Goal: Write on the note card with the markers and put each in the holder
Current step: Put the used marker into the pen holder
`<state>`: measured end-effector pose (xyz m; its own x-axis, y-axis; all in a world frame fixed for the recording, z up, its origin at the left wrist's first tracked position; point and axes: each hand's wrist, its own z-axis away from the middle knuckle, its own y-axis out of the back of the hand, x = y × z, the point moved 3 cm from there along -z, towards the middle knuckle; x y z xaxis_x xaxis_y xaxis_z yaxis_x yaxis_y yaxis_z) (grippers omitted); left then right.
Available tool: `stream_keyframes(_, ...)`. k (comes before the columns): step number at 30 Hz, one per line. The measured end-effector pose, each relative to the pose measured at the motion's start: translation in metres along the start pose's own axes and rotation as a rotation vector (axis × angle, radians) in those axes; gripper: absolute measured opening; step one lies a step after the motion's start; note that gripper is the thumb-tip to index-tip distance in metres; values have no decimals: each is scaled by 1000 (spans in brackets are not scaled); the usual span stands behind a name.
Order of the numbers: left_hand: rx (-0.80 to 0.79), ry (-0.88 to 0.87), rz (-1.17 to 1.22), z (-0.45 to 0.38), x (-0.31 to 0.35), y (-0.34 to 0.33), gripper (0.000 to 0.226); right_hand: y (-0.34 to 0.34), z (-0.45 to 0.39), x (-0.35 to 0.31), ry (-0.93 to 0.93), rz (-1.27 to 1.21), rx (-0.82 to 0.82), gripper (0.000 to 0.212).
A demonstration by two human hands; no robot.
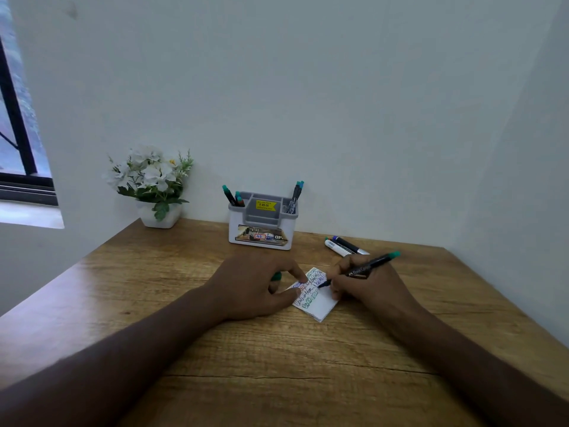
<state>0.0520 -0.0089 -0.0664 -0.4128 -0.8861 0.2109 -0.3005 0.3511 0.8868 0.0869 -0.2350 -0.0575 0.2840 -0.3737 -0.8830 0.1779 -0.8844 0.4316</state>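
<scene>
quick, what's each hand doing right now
Left hand: fingers pressing down on the small white note card, with a green cap tucked under it.
Right hand: closed around the black marker with a teal end, tip on the card.

Marker (pixel 368 268) tip seemingly on note card (pixel 317 303)

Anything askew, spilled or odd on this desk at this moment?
Nothing spilled or damaged. The note card lies turned at an angle under the left hand while the right hand writes with a marker. A few markers lie loose on the table right of the holder, not yet stowed.
</scene>
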Motion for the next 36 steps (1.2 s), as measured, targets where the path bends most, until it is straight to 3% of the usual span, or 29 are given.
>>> stream_keyframes(10,-16,22,9,-1,-1,-1,35,0,0,-2,21,182,16,7)
stream_keyframes(34,-15,3,24,-2,-5,-4,34,2,0,-1,4,141,65,10)
stream_keyframes(36,-21,-1,14,-1,-5,-3,36,5,1,-4,23,54,85,14)
